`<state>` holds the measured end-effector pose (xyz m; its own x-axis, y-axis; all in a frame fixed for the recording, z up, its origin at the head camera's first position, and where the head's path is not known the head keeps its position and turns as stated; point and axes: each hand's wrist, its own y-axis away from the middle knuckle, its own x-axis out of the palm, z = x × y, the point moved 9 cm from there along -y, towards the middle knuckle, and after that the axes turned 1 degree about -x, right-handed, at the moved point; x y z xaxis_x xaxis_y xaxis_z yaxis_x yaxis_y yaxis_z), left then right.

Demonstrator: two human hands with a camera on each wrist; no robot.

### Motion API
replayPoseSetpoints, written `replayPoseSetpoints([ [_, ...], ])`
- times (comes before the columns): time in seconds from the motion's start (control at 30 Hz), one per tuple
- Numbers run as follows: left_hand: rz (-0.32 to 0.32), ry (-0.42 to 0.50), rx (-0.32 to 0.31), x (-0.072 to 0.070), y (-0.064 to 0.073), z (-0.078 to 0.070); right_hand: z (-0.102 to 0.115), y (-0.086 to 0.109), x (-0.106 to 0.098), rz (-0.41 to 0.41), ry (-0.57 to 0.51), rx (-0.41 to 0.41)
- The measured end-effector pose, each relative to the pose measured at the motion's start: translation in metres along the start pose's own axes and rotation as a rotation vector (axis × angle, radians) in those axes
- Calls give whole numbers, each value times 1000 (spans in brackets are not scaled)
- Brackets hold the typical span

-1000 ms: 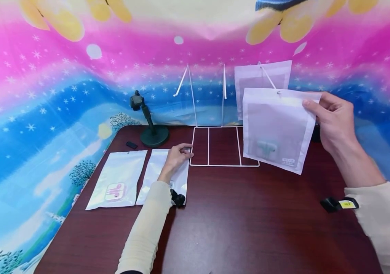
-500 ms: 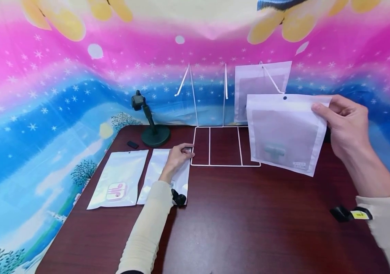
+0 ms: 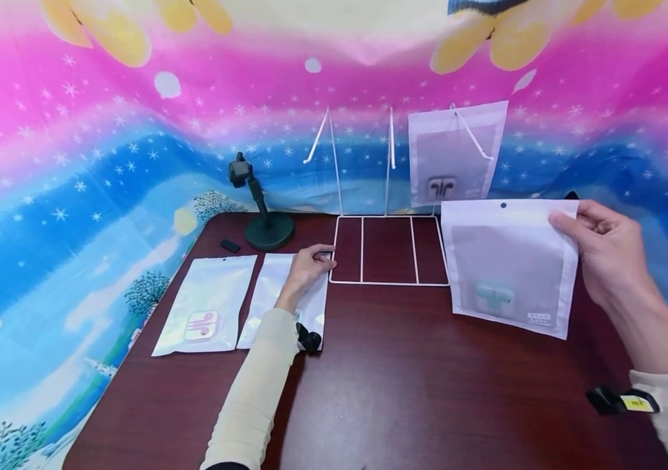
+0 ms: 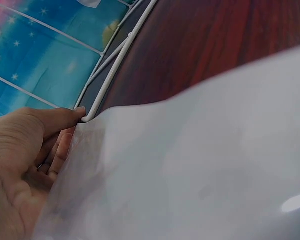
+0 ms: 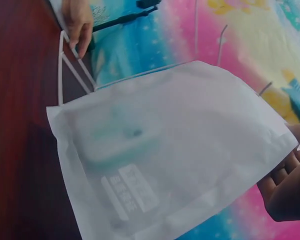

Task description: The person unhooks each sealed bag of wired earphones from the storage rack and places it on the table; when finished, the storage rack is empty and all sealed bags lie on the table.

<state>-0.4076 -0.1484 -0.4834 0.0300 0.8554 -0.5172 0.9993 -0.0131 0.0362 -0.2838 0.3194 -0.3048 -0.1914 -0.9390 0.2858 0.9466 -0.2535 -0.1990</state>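
My right hand (image 3: pixel 616 254) pinches the top right corner of a white frosted zip pouch (image 3: pixel 507 261), held off the rack. A pale green earphone case (image 5: pixel 117 132) shows through it, and a small hole sits in its top edge. My left hand (image 3: pixel 306 271) grips the left side of the white wire display rack (image 3: pixel 389 283), thumb and fingers about its base wire (image 4: pixel 115 65). Behind, another pouch (image 3: pixel 457 153) with dark earphones hangs on the rack's right hook (image 3: pixel 475 136). The left hook (image 3: pixel 318 136) and middle hook (image 3: pixel 393 140) carry nothing.
Two white pouches lie left of the rack: one pouch (image 3: pixel 207 294) with pink earphones, another pouch (image 3: pixel 260 287) partly under my left arm. A dark stand (image 3: pixel 269 230) and a small black object (image 3: pixel 230 245) stand behind them. A patterned cloth (image 3: pixel 134 163) surrounds the table (image 3: pixel 393 378).
The pouch in my right hand has come off the right hook and moved right, down and toward me. The hanging pouch behind it is now more visible. My left hand has stayed on the rack.
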Motion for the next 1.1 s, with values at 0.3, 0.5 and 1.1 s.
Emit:
replayPoseSetpoints([
  [0.3, -7, 0, -16, 0, 1, 2, -36, -15, -37, -38, 116, 166],
  [0.5, -5, 3, -9, 2, 1, 1, -55, -28, -61, -61, 278, 250],
  [1.1, 1, 12, 1, 0, 1, -1, -131, -57, -99, 100, 634, 386],
])
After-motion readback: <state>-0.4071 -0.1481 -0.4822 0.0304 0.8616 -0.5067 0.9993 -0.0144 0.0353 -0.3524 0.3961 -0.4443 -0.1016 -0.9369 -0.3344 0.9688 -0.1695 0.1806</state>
